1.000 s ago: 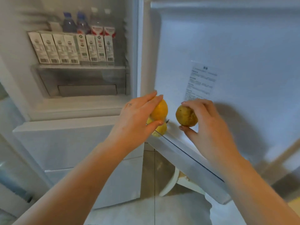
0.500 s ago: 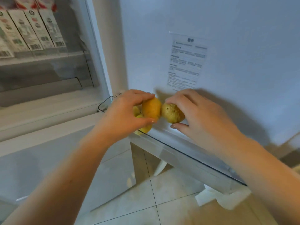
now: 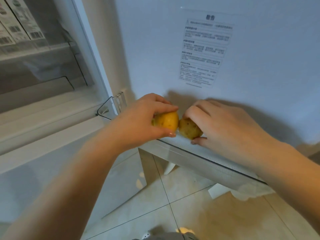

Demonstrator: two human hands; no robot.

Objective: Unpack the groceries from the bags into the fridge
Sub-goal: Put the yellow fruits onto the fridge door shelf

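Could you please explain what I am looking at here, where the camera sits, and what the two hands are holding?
There is no machine here: a person wears a camera on the head, looking down at their own hands before an open fridge. The left hand grips a yellow fruit; the right hand grips a brownish fruit. Both fruits are at the door shelf at the bottom of the fridge door, which carries a printed label. Cartons stand inside the fridge.

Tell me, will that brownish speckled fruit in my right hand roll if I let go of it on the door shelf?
Probably a little: the speckled fruit looks round. The door shelf seems flat, and the yellow fruit touching it may block one side.
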